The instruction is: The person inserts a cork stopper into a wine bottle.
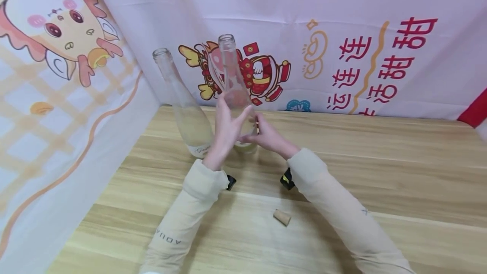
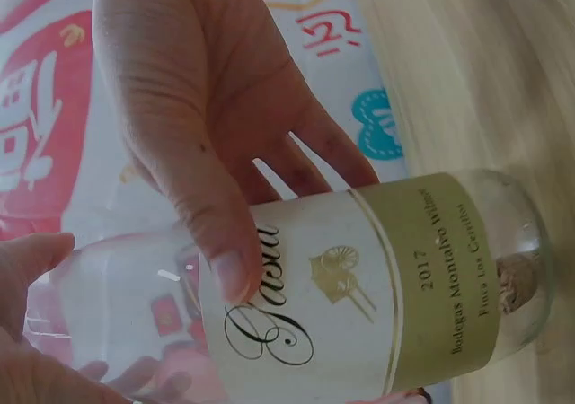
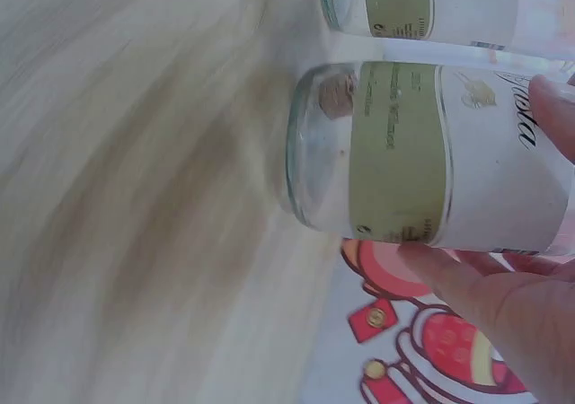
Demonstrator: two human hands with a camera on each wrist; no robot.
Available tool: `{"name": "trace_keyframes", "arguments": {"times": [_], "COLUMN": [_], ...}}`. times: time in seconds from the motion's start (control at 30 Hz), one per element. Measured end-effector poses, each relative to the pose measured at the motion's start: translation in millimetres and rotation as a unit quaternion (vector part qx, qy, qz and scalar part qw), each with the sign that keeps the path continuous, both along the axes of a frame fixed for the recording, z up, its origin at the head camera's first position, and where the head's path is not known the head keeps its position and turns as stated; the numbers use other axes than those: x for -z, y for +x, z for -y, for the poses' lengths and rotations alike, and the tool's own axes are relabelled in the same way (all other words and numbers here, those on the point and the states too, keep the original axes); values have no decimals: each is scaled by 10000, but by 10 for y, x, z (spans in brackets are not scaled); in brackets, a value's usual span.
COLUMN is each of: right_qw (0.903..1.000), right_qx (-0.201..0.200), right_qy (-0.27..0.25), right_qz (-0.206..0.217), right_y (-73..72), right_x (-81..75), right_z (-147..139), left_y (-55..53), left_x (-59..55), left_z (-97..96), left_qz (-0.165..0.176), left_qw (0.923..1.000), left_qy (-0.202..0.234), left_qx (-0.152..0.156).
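Both hands hold a clear glass bottle (image 1: 233, 75), its mouth upward in the head view. My left hand (image 1: 228, 126) is round its body, higher up than my right hand (image 1: 272, 136), which grips it lower, thumb and fingers across the white and green label (image 2: 440, 278). Inside the bottle, near its base, lies a cork (image 2: 518, 283). I cannot tell whether the base touches the table. A second clear bottle (image 1: 184, 107) stands just left of the first. On the table in front of the bottles lies a loose cork (image 1: 282, 217).
The wooden table (image 1: 380, 160) ends at a printed cloth (image 1: 304, 7) behind the bottles. Another printed cloth (image 1: 57, 130) hangs along the left side. Small black devices (image 1: 288, 179) sit at the wrists.
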State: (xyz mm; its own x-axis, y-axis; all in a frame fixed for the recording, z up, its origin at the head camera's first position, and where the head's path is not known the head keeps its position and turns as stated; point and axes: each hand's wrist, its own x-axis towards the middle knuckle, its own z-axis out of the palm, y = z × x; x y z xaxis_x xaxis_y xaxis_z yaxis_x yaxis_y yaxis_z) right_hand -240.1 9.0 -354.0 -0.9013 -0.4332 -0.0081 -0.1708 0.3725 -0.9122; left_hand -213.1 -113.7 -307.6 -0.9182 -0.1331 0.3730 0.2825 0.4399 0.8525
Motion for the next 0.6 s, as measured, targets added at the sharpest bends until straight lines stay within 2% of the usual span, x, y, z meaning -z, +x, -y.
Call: {"name": "trace_keyframes", "arguments": {"times": [0.13, 0.3, 0.37, 0.5, 0.6], "right_qw": [9990, 9908, 9912, 9958, 9956], "right_qx": [-218, -574, -530, -238, -135], "right_qy": [-54, -485, -466, -99, 175], "right_qz": [-381, -1128, -1120, -883, -906], "right_y": [75, 190, 265, 440, 551], "right_x": [-41, -68, -89, -143, -169], "right_z": [-118, -225, -285, -437, -565], "left_y": [62, 177, 230, 323, 375], "left_x": [-52, -114, -140, -171, -176], "left_z": [-71, -160, -207, -316, -403], "left_qz": [-15, 13, 60, 180, 199], "left_qw": [9994, 9977, 9971, 9955, 9942], "left_qy": [-151, -372, -374, -451, -600], "left_qx": [322, 564, 668, 808, 874]}}
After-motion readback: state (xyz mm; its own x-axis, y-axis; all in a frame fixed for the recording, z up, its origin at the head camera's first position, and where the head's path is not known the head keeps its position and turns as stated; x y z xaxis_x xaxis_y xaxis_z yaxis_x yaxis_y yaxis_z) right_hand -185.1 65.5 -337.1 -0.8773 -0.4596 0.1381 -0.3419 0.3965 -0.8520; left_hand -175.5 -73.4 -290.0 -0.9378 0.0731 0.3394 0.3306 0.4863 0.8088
